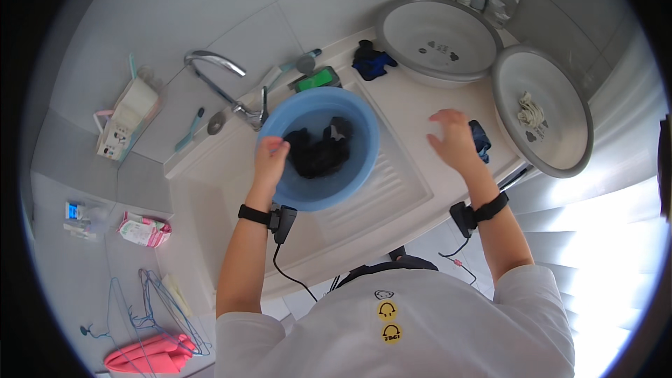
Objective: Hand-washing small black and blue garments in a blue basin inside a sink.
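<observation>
A blue plastic basin [370,163] stands in the laundry sink, with dark wet cloth [320,155] lying in it. Over the basin's left rim is my left hand [271,160], its fingertips drawn together; whether it holds anything cannot be told. My right hand [452,139] is above the counter right of the sink, fingers apart and nothing in it. Just beyond that hand lies a dark blue cloth [480,140], partly hidden by it. A black and blue cloth [373,61] rests on the counter behind the sink's right part.
A chrome faucet [231,100] rises behind the sink beside a green soap bar [315,80] and brushes. Two grey-rimmed basins stand at the right: one farther back [438,37], one nearer [572,163] with a pale cloth [530,111] inside. Wire hangers [149,320] hang at lower left.
</observation>
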Demonstrator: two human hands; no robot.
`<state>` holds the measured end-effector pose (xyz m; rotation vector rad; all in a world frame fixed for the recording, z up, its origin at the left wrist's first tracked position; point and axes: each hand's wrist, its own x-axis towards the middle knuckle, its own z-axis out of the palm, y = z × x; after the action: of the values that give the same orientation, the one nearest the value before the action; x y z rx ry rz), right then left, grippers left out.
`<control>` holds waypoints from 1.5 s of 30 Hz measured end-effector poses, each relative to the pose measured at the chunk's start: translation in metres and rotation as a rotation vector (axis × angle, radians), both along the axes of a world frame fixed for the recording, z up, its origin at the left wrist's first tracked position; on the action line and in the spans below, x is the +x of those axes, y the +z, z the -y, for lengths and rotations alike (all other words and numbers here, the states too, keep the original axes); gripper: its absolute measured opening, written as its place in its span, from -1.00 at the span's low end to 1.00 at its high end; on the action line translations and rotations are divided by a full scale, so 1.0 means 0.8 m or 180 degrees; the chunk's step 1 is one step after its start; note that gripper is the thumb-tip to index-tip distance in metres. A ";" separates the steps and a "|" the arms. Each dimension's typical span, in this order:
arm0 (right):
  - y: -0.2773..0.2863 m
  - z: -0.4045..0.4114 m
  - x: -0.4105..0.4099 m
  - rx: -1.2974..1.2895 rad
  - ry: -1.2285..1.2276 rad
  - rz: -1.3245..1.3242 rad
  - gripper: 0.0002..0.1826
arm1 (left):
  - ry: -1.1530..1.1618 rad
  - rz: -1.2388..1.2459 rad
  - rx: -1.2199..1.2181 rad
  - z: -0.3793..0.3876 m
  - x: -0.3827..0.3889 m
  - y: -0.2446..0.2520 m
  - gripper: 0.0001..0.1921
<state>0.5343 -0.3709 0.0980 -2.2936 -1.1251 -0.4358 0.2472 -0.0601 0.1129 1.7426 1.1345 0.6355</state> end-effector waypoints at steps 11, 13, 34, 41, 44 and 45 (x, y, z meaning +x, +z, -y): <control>0.022 -0.255 -0.133 -0.1978 0.2449 -0.0281 -0.65 | -0.2388 -0.2199 0.1903 -0.023 -0.032 -0.002 -0.31; 0.007 -0.280 -0.139 -0.2190 0.2313 0.0137 -0.58 | -0.2506 -0.2323 0.1803 -0.032 -0.025 -0.014 -0.13; 0.151 -0.284 -0.110 0.1313 0.1780 -0.4134 -0.80 | -0.1547 -0.0258 0.0859 -0.035 0.015 0.031 -0.44; 0.091 -0.290 -0.097 0.0225 0.1495 -0.3392 -0.80 | -0.1407 -0.1276 0.2114 -0.050 -0.013 0.025 -0.61; 0.058 -0.290 -0.091 0.0112 0.0913 -0.2387 -0.72 | -0.1096 -0.1563 0.2028 -0.061 -0.022 0.024 -0.62; 0.054 -0.287 -0.095 -0.0332 0.1026 -0.2097 -0.64 | -0.0960 -0.1491 0.2122 -0.062 -0.025 0.026 -0.62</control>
<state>0.4586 -0.1413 0.1412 -2.0377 -1.1405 0.4809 0.2273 -0.0106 0.1334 2.6798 0.9827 0.4514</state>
